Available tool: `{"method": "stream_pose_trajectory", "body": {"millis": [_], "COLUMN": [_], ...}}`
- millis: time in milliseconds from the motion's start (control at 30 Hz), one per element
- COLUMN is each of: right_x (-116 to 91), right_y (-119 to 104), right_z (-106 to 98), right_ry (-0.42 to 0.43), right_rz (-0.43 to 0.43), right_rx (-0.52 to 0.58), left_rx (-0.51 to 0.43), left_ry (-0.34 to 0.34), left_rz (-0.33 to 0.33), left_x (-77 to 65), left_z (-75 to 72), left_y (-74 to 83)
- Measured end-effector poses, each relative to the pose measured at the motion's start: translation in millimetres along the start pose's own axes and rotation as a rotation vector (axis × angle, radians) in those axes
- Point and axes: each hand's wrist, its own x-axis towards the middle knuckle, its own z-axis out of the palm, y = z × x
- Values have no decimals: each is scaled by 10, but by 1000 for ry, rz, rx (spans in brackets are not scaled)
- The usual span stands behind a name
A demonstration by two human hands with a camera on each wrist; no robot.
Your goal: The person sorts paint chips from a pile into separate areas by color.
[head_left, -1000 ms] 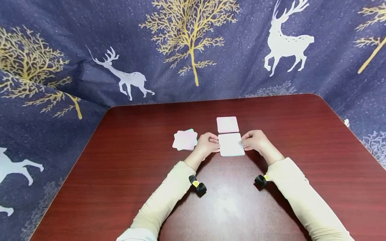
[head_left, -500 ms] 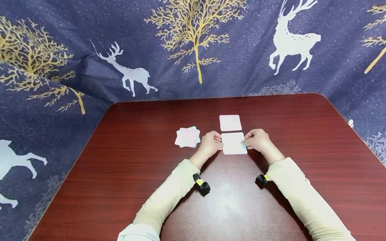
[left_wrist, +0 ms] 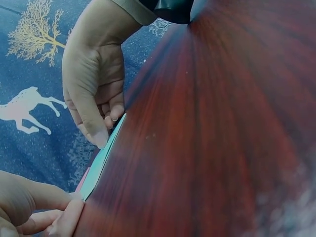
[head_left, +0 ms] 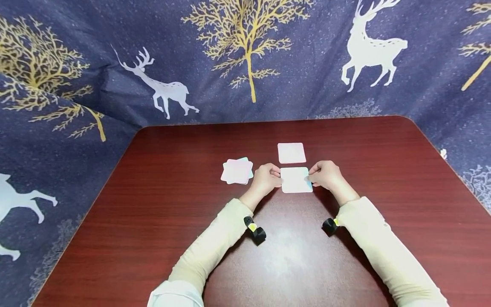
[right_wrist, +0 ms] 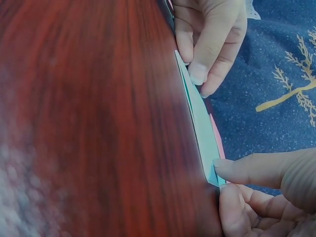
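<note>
In the head view, a pale square card point(head_left: 296, 181) with rounded corners lies between my two hands. My left hand point(head_left: 265, 179) pinches its left edge, thumb above. My right hand point(head_left: 327, 174) pinches its right edge, where a bluish patch shows by the thumb. Seen from the right wrist, the pale blue-green card point(right_wrist: 200, 116) shows two thin layers, slightly apart along the near side. Just beyond it lies a pinkish-white square card point(head_left: 291, 153). To the left, several overlapping cards point(head_left: 236, 172) form a loose, fanned pile with pink and greenish edges.
All the cards are on a glossy red-brown table point(head_left: 172, 179). A dark blue curtain point(head_left: 215, 102) with deer and gold trees hangs behind and beside it. Black wrist cameras point(head_left: 259, 234) sit at both sleeve cuffs.
The gap between the held card and the card beyond it has widened slightly. A bluish patch has appeared by the right thumb. Both hands keep their pinch; the head view has shifted a little.
</note>
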Motion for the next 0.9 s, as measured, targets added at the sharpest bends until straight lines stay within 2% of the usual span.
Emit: {"method": "stream_pose_trajectory", "body": {"millis": [100,233,333,433,567,700,900], "right_x": [-5,-14,-50,-111,-192,-246,-220], "right_y": [-30,-66,-98,-188,-422,-671,-884], "right_z": [9,6,-45,-104,-99,-26,165], "right_ry": [4,17,37,48,31,7,-13], "right_rz": [-3,-12,-15,-35,-78,-102,-111], "right_rx": [-1,42,79,119,177,231,281], "left_rx": [-31,-145,-222,-236,-188,-158,-21], "left_ry": [-8,-40,-76,-93,-93,-62,65], "left_rz": [-17,-39,-36,-11,14,10,17], "left_x": [0,8,7,1,-14,-35,-97], "left_z": [-37,-94,-150,-252,-477,-687,-911], "left_y": [9,28,81,169,303,400,410]}}
